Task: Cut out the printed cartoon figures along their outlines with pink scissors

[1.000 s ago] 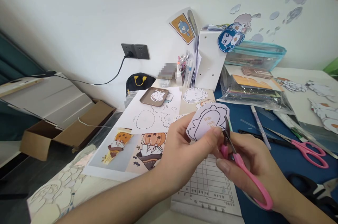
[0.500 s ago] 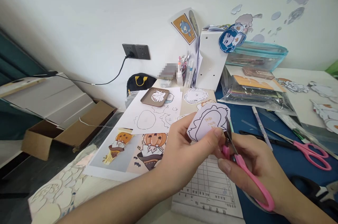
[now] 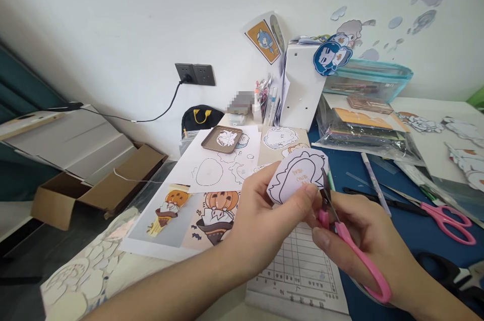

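Note:
Pinched between the thumb and fingers of my left hand [image 3: 270,210] is a small white paper piece [image 3: 297,172] with a wavy black outline and faint orange writing. My right hand [image 3: 370,240] grips pink-handled scissors [image 3: 363,255]. Their blades meet the right edge of the paper, close to my left thumb; part of the blades is hidden behind the paper and fingers. Below the hands lies a printed form sheet [image 3: 295,280]. Left of them is a printed sheet with pumpkin pictures [image 3: 166,240].
A brown tray [image 3: 206,145] holds a paper cutout. On the right lie a second pair of pink scissors [image 3: 446,217], black-handled scissors [image 3: 442,273] and a pen [image 3: 374,180]. Behind stand a white file holder [image 3: 302,89] and a plastic bag of papers [image 3: 363,134]. An open cardboard box [image 3: 53,210] sits at left.
The scissors have shifted very slightly, with the blades a little nearer together at the paper's edge. The paper has tilted slightly in my left hand. All else looks the same.

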### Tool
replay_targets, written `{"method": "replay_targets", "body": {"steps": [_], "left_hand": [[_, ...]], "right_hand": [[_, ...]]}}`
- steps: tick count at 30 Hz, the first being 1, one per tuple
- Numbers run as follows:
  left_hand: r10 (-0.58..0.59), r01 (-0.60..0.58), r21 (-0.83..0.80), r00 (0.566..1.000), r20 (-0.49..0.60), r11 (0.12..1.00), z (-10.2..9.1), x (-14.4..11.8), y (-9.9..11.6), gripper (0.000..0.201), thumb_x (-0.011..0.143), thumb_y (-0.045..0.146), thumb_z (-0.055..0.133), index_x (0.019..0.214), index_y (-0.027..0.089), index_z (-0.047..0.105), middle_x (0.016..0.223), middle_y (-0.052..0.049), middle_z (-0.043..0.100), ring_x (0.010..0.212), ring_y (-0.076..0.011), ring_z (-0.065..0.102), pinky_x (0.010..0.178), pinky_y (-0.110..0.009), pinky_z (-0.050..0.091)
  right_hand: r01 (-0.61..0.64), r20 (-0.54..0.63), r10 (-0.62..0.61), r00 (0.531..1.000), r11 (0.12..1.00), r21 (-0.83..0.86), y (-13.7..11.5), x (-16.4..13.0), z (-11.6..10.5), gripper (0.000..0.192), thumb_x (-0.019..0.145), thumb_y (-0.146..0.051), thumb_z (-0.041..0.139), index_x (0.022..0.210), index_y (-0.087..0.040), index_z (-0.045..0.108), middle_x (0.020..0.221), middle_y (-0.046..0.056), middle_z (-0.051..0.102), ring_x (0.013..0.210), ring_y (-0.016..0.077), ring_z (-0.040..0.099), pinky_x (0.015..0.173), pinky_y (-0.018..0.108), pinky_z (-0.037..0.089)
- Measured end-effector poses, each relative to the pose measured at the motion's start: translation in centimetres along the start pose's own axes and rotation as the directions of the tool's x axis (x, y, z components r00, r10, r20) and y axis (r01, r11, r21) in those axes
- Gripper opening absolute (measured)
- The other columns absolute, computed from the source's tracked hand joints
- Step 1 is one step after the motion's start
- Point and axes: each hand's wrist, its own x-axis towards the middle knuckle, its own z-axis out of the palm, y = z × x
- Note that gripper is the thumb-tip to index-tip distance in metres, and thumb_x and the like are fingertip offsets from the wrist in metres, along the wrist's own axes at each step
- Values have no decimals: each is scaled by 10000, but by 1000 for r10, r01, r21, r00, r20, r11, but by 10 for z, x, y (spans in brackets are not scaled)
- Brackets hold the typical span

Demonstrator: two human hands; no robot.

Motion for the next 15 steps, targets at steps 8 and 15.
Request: {"method": "replay_targets", "body": {"steps": [8, 15], "left_hand": [[-22, 22, 62, 1000, -5, 998, -1, 2, 4, 194, 869, 153, 600, 677, 178, 583, 575, 61, 578, 523, -48, 518, 539, -147, 453], [64, -33, 329, 994, -85, 944, -19, 19, -3, 230, 759, 344, 704, 826, 184, 553, 687, 18, 573, 566, -108, 520, 498, -222, 435]], "right_hand": [[-110, 46, 107, 993, 990, 84, -1, 2, -3, 196, 755, -75, 554, 684, -239, 472, 624, -76, 356, 552, 115, 299, 465, 244, 266], [-129, -8, 132, 991, 980, 151, 28, 16, -15, 83, 883, -236, 612, 837, -179, 573, 608, -97, 419, 447, 71, 366, 433, 218, 328]]}}
